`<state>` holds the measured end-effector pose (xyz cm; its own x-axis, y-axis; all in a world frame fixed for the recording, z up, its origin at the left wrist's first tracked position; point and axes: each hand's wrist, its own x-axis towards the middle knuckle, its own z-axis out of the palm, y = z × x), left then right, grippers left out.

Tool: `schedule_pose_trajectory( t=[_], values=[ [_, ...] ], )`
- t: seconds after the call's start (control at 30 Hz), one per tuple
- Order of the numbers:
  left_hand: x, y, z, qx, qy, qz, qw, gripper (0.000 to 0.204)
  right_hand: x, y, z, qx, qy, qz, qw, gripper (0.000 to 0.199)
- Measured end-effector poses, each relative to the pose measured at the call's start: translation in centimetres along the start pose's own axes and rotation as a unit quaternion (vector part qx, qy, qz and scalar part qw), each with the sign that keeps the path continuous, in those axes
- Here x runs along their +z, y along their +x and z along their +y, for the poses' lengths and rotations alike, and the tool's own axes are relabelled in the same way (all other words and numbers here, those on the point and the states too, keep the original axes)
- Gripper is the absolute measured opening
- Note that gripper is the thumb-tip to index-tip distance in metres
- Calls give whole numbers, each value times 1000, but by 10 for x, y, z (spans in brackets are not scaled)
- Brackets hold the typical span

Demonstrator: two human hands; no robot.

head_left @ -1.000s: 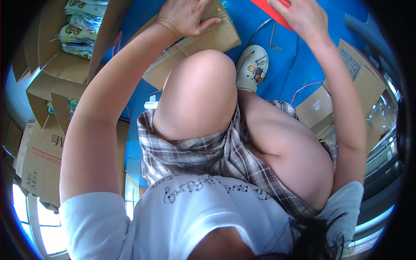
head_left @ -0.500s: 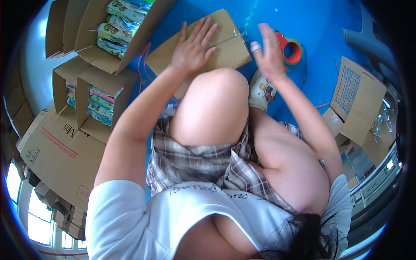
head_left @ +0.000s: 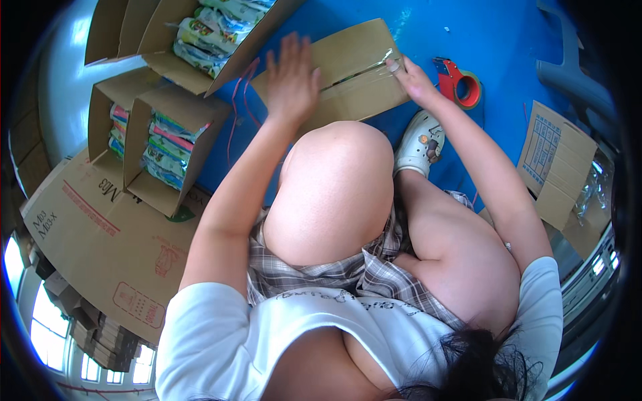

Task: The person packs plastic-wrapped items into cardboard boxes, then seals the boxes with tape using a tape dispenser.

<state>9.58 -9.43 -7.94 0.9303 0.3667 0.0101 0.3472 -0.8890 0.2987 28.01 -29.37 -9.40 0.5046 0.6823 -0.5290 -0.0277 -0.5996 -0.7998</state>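
Observation:
A closed brown cardboard box [head_left: 354, 50] lies on the blue floor beyond my raised knee, with a seam along its top and shiny clear tape at its right end. My left hand [head_left: 292, 87] is over the left end of the box, fingers stretched out and slightly blurred; whether it touches the cardboard I cannot tell. At the right end, my right hand [head_left: 416, 85] grips the box edge, a white wrap around one digit. Just right of that hand lies a red tape dispenser [head_left: 459, 83] with a roll of tape.
Open cartons [head_left: 184, 73] of colourful packets stand at the left, above a large flattened carton [head_left: 107, 240]. A pink string [head_left: 234, 113] lies beside them. To the right are an opened box [head_left: 555, 160] with clear plastic and a grey-blue chair frame [head_left: 568, 77].
My right hand has come from the air beside the dispenser onto the box's right end. My left hand has slid toward the box's left end. The view has shifted slightly.

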Motion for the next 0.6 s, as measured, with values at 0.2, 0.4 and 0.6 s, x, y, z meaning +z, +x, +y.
schedule_pose_trajectory(
  t=[0.2,0.4,0.6],
  values=[
    [29,-106,-22,-263,-275,122,916,67,12,-9,-11,-24,-118,71,990,64],
    [22,-92,-5,-372,-622,18,688,75,5,-21,-7,-17,3,61,998,68],
    [8,-87,0,-399,-613,18,681,74,27,-34,-69,-315,-543,17,778,68]
  ],
)
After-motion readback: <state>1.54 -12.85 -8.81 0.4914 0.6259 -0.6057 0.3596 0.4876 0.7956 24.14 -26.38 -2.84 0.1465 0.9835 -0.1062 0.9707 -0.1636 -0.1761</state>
